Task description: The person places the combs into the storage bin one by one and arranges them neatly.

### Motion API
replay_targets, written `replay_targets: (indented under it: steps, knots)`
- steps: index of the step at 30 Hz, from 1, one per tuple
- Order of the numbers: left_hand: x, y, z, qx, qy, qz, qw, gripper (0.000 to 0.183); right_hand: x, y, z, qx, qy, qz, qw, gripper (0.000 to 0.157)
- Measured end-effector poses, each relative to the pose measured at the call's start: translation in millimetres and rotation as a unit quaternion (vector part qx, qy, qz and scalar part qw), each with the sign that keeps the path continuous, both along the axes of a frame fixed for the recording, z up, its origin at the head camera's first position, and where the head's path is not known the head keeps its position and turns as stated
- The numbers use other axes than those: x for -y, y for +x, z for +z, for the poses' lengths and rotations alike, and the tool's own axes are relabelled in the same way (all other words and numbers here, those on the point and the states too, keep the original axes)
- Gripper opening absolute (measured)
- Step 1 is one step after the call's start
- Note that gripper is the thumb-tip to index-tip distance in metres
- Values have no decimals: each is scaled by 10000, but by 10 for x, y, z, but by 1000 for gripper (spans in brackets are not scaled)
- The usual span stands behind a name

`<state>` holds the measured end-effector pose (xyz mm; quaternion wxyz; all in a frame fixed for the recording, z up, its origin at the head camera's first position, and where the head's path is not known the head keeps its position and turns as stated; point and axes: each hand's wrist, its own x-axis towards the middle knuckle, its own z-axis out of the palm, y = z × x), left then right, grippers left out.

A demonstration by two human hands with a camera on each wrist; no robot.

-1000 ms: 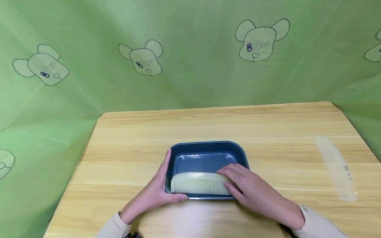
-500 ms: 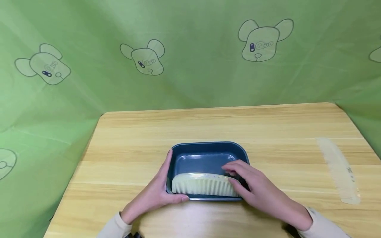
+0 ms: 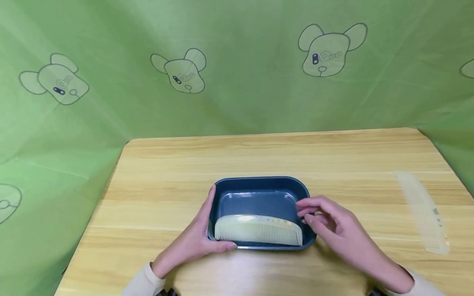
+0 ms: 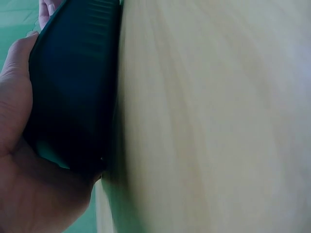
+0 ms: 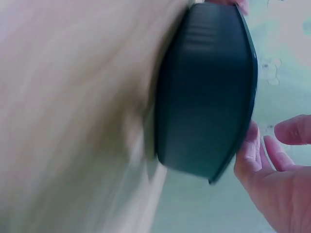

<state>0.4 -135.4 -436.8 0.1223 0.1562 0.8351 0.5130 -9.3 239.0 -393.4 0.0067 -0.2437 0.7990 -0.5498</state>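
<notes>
A dark blue rectangular plastic box (image 3: 255, 202) stands on the table in the head view. Inside it, along the front wall, lies a pale cream comb (image 3: 259, 231), teeth toward me. My left hand (image 3: 198, 236) grips the box's left end, thumb at the front and fingers along the side. Over the box's right end hovers my right hand (image 3: 340, 228), its fingers loosely bent with nothing between them. In the right wrist view, the right hand (image 5: 286, 189) is beside the box's rim, and the box (image 5: 204, 97) hides the comb.
A second, translucent pale comb (image 3: 422, 211) lies on the wooden table (image 3: 166, 172) at the right. Green cloth (image 3: 252, 111) with bear-head drawings hangs behind and along both sides.
My right hand has let go of the comb's right end and moved right, toward the box's rim. The comb stays in the box. The left hand keeps its grip.
</notes>
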Motion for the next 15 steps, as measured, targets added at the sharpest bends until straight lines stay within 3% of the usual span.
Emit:
replay_targets:
  steps: [7,15]
  knots:
    - [-13,-15,-26,14,-52,-47,10000,147,-264,19,26,184,255,-485,9983,36]
    - [-2,1,-12,26,-15,9,10000,145,-468,56,-43,70,647,-984,9930,38]
